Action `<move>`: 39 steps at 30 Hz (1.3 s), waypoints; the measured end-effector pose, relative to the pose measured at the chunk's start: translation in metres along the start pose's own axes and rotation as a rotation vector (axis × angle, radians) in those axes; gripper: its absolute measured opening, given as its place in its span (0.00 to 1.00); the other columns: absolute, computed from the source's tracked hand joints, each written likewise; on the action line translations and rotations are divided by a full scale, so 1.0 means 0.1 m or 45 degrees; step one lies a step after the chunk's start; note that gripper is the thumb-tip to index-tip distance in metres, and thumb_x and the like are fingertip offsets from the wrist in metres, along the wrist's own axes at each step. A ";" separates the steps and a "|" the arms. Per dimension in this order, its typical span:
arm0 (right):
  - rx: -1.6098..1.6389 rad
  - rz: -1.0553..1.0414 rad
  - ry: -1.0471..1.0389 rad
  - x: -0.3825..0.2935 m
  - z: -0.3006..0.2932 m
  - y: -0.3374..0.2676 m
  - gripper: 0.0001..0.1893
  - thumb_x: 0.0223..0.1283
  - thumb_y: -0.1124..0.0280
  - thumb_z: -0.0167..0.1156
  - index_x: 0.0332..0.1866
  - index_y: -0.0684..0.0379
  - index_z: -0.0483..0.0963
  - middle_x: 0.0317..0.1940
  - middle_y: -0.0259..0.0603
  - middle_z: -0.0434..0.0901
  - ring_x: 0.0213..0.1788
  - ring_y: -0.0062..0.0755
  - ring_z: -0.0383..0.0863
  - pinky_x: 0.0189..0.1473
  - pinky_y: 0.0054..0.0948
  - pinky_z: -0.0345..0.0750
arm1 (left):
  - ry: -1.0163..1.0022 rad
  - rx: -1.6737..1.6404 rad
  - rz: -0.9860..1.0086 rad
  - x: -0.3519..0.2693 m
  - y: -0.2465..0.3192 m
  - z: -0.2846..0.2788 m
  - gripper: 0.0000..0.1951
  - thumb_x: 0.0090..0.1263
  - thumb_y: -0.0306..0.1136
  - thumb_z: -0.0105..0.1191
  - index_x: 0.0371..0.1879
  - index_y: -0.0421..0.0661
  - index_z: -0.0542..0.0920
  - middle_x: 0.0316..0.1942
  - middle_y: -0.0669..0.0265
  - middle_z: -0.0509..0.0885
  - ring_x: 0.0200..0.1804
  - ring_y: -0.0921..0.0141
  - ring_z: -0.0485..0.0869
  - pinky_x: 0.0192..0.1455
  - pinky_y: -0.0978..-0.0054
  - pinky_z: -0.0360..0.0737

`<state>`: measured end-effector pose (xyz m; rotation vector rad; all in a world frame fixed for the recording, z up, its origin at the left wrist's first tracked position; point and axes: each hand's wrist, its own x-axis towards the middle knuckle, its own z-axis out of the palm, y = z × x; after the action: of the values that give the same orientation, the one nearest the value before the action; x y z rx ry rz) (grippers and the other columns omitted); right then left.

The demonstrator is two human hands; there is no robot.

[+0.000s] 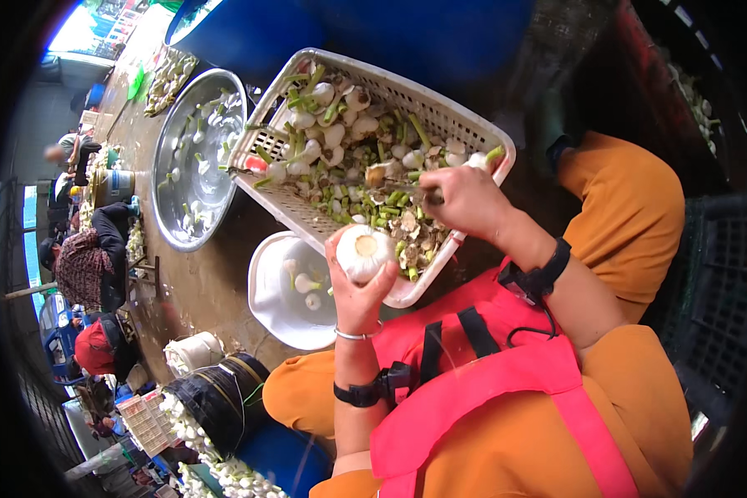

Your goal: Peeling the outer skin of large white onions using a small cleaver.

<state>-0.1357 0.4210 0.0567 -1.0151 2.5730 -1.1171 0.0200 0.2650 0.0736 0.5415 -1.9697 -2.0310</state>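
My left hand [358,305] holds a large white garlic bulb [356,256] with a pale, flat-cut end facing up. It is over the near edge of a white plastic basket [289,215]. My right hand [467,202] is closed around a small knife [401,187], its blade pointing left over the basket. A brownish scrap [378,174] is at the blade; whether it touches is unclear. Inside the basket lie whole garlic bulbs [333,134] with green stems, and cut green stem pieces [389,208] among papery trimmings [411,224].
A white tub [267,280] with a few bulbs stands left of the basket. Beyond it is a metal basin [180,162] holding bulbs in water. A black bucket [218,398] sits near my knee. Seated people [84,267] and heaped garlic [243,479] are at the left.
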 end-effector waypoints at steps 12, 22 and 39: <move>-0.155 -0.359 -0.092 -0.03 0.16 0.00 0.06 0.45 0.66 0.62 0.29 0.53 0.76 0.27 0.39 0.80 0.31 0.40 0.83 0.32 0.37 0.79 | -0.025 0.051 -0.273 0.09 -0.20 -0.14 0.32 0.51 0.31 0.68 0.56 0.40 0.68 0.46 0.63 0.77 0.47 0.71 0.77 0.51 0.74 0.77; 1.084 0.404 -0.303 -0.02 0.21 -0.17 0.12 0.54 0.67 0.61 0.38 0.65 0.78 0.29 0.42 0.81 0.31 0.30 0.83 0.33 0.28 0.80 | -0.289 -0.337 -0.147 0.21 -0.25 0.07 0.50 0.56 0.29 0.68 0.74 0.51 0.46 0.64 0.56 0.68 0.59 0.59 0.76 0.58 0.64 0.78; -0.121 0.461 -0.325 -0.09 0.03 0.29 0.16 0.44 0.66 0.57 0.41 0.50 0.82 0.31 0.48 0.83 0.37 0.50 0.83 0.42 0.43 0.79 | 0.175 -0.725 -0.336 0.29 -0.11 -0.14 0.20 0.63 0.43 0.53 0.50 0.46 0.70 0.35 0.59 0.79 0.23 0.71 0.77 0.18 0.80 0.72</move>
<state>-0.1428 0.4391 0.0329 -0.6228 2.4846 -0.7290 0.0013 0.2405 0.0602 0.8004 -1.2044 -2.4898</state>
